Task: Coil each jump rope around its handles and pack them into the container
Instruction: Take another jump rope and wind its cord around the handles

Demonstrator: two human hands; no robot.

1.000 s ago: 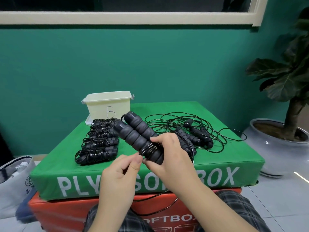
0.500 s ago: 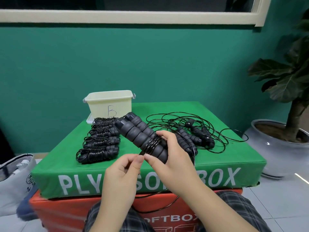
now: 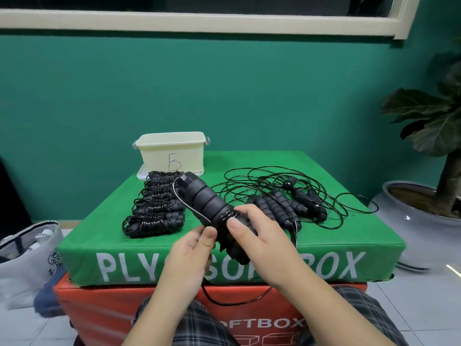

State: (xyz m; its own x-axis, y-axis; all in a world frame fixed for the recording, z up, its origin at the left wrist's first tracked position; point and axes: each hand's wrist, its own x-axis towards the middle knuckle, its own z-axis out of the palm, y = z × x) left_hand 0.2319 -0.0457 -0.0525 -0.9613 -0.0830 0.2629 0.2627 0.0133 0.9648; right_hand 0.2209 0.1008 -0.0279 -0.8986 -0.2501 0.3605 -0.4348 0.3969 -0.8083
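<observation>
My right hand [image 3: 259,236] grips a pair of black ribbed jump rope handles [image 3: 207,201] held together, with a few turns of thin black cord wound round their near end. My left hand [image 3: 192,248] pinches that cord beside the handles; the cord's slack hangs in a loop below the green box edge [image 3: 234,302]. Several coiled ropes [image 3: 154,208] lie in a row at the left of the green box. A loose tangle of ropes and handles [image 3: 287,198] lies at the right. The cream container [image 3: 172,152] marked "B" stands at the back, its inside hidden.
The green foam box [image 3: 349,236] sits on an orange foam box [image 3: 104,308]. A white bag [image 3: 27,253] lies on the floor at the left. A potted plant in a grey pot [image 3: 419,221] stands at the right. My plaid-trousered legs are below.
The handles have tipped so their far ends point further away, and my left hand has carried the cord up along their left side toward the winding.
</observation>
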